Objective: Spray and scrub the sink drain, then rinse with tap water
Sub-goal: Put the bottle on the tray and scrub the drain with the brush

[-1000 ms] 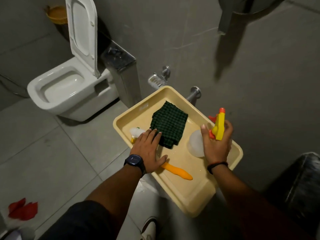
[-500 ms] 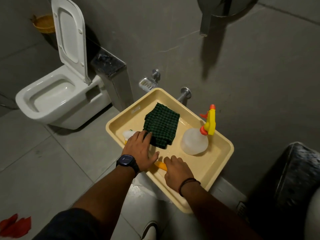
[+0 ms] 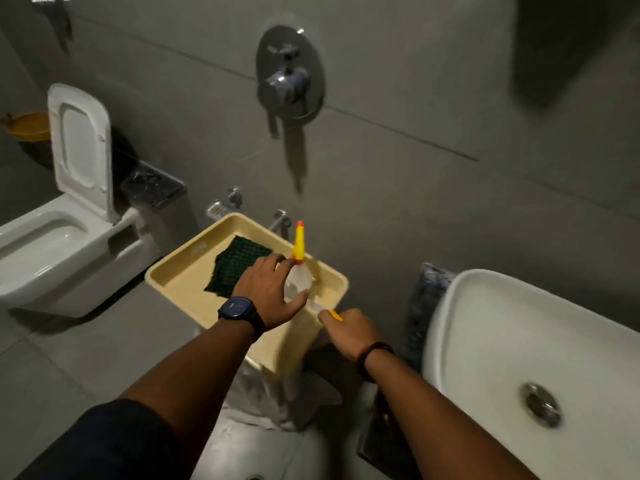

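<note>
A white sink (image 3: 485, 327) with a metal drain (image 3: 542, 405) sits at the lower right. To its left a cream tray (image 3: 180, 271) holds a green checked cloth (image 3: 239, 265) and a clear spray bottle (image 3: 299, 284) with a yellow and orange nozzle. My left hand (image 3: 268, 289), with a watch on its wrist, wraps around the bottle's body. My right hand (image 3: 349, 329) is closed on an orange-handled brush (image 3: 335, 314) at the tray's near right edge. Most of the brush is hidden in the fist.
A metal wall mixer (image 3: 289, 74) is mounted on the grey tiled wall above the tray. A white toilet (image 3: 52, 244) with its lid raised stands at the left. A dark speckled ledge (image 3: 424, 306) lies between tray and sink.
My left hand left the cloth and closed on the spray bottle. My right hand lifted the brush to the tray's edge. The view swung up and right, and the sink came into sight.
</note>
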`<act>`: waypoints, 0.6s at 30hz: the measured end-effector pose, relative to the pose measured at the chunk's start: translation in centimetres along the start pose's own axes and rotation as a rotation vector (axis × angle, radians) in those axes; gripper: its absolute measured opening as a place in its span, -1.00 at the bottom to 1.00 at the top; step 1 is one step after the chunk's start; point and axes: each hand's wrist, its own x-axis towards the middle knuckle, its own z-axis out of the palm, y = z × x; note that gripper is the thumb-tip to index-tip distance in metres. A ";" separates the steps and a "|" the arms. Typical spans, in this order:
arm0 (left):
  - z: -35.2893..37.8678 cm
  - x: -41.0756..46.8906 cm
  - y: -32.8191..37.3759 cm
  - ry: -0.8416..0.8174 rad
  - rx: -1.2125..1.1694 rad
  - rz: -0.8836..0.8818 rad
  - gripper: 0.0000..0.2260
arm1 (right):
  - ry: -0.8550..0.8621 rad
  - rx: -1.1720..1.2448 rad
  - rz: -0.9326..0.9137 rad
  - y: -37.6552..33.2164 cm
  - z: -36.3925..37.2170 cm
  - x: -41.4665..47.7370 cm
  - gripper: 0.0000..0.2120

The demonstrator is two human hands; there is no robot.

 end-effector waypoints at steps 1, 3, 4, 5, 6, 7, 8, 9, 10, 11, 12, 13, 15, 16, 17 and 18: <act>-0.4 -0.3 2.5 0.014 -0.007 0.027 -0.46 | 0.023 -0.012 0.003 1.4 -2.1 -1.7 -0.46; -0.9 -1.2 7.6 0.021 -0.011 0.079 -0.46 | 0.073 -0.025 0.009 4.6 -6.4 -5.6 -0.44; -0.8 -1.8 10.1 0.015 -0.024 0.100 -0.46 | 0.117 -0.027 0.017 6.6 -8.4 -7.6 -0.44; -0.6 -2.2 12.1 0.004 -0.042 0.109 -0.46 | 0.162 -0.037 0.026 8.3 -10.0 -9.3 -0.45; -0.2 -2.8 14.3 -0.010 -0.056 0.123 -0.46 | 0.214 -0.047 0.038 10.3 -11.9 -11.2 -0.45; 0.4 -3.4 16.5 -0.027 -0.057 0.138 -0.45 | 0.262 -0.053 0.053 12.4 -13.7 -13.2 -0.47; 1.2 -3.9 18.7 -0.050 -0.055 0.153 -0.43 | 0.308 -0.045 0.073 14.4 -15.5 -15.0 -0.47; 2.0 -4.4 20.8 -0.074 -0.059 0.169 -0.40 | 0.351 -0.028 0.098 16.4 -17.2 -16.8 -0.46; 2.9 -4.9 22.3 -0.106 -0.067 0.176 -0.37 | 0.387 -0.016 0.127 18.2 -18.5 -18.2 -0.46; 3.9 -5.3 24.1 -0.142 -0.069 0.182 -0.34 | 0.421 -0.012 0.162 20.0 -19.8 -19.6 -0.45; 4.9 -5.8 25.5 -0.169 -0.064 0.184 -0.31 | 0.444 -0.021 0.201 21.8 -20.9 -20.8 -0.45; 5.9 -6.1 26.5 -0.187 -0.056 0.183 -0.28 | 0.453 -0.040 0.242 23.4 -21.7 -21.7 -0.45; 7.7 -6.7 27.9 -0.201 -0.051 0.169 -0.23 | 0.425 -0.095 0.308 26.0 -22.6 -22.6 -0.44; 8.4 -6.8 28.3 -0.206 -0.049 0.158 -0.21 | 0.398 -0.121 0.335 27.0 -22.7 -22.7 -0.43; 9.1 -6.9 28.5 -0.205 -0.038 0.151 -0.19 | 0.361 -0.156 0.359 27.7 -22.6 -22.6 -0.42; 9.7 -6.8 28.5 -0.200 -0.014 0.147 -0.18 | 0.316 -0.194 0.378 28.1 -22.5 -22.3 -0.42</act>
